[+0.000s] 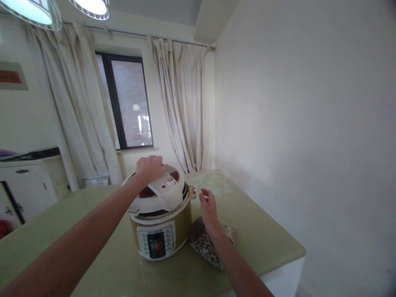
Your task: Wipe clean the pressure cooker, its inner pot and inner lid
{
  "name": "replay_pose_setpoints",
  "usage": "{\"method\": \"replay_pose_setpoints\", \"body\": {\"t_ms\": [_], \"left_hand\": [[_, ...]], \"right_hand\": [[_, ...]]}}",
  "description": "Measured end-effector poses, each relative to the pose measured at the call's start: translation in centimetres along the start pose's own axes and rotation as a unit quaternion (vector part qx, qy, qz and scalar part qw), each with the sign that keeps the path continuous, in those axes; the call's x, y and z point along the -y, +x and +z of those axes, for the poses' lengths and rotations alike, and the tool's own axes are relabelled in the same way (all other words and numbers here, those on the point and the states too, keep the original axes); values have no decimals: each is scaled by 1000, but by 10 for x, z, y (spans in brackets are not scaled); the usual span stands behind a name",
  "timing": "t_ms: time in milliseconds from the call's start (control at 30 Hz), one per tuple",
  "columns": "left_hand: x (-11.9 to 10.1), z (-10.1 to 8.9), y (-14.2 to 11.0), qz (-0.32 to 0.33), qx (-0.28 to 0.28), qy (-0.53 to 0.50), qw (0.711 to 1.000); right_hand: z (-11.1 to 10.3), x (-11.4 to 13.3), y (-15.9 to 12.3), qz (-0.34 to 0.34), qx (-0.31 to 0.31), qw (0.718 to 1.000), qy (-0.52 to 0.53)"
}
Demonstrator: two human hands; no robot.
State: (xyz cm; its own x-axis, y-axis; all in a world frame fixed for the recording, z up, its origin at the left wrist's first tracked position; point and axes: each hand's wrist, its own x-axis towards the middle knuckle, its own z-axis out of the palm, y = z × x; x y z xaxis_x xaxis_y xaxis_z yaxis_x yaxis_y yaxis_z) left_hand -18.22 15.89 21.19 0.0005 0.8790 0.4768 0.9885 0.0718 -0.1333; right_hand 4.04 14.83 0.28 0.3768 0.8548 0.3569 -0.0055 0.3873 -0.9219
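Note:
An electric pressure cooker with a gold-coloured body and a button panel stands on the green tabletop. Its white lid sits tilted on top, with a dark gap between lid and body. My left hand is closed around the lid's handle. Just right of the cooker's side handle, my right hand hovers with its fingers apart and slightly curled, holding nothing. Beneath my right wrist lies a patterned cloth bundle, partly hidden by my forearm and touching or close to the cooker.
The green tabletop ends at a rounded corner at the right, near a bare white wall. Behind it are a window and pale curtains. A white cabinet stands at the left.

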Motion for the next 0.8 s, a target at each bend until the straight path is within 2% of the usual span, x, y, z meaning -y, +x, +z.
{"method": "replay_pose_setpoints", "body": {"t_ms": [100, 200, 467, 567, 667, 733, 800], "left_hand": [[1, 15, 5, -34, 45, -10, 998], [2, 25, 6, -56, 59, -16, 997], [10, 32, 9, -70, 93, -65, 991], [27, 40, 10, -21, 114, -149, 982], [55, 49, 4, 30, 127, -290, 948], [76, 59, -7, 23, 109, -382, 918], [95, 74, -25, -25, 53, -449, 892]], "right_hand": [[10, -15, -3, -23, 42, 999, -15], [16, -24, -6, -22, 78, 997, 0], [9, -23, -5, -12, 105, 994, -23], [5, -22, -3, -28, 113, 992, -38], [0, -12, 2, -83, 78, 989, -91], [0, 7, 7, -138, 39, 980, -137], [6, 35, 10, -205, 36, 963, -170]]}}
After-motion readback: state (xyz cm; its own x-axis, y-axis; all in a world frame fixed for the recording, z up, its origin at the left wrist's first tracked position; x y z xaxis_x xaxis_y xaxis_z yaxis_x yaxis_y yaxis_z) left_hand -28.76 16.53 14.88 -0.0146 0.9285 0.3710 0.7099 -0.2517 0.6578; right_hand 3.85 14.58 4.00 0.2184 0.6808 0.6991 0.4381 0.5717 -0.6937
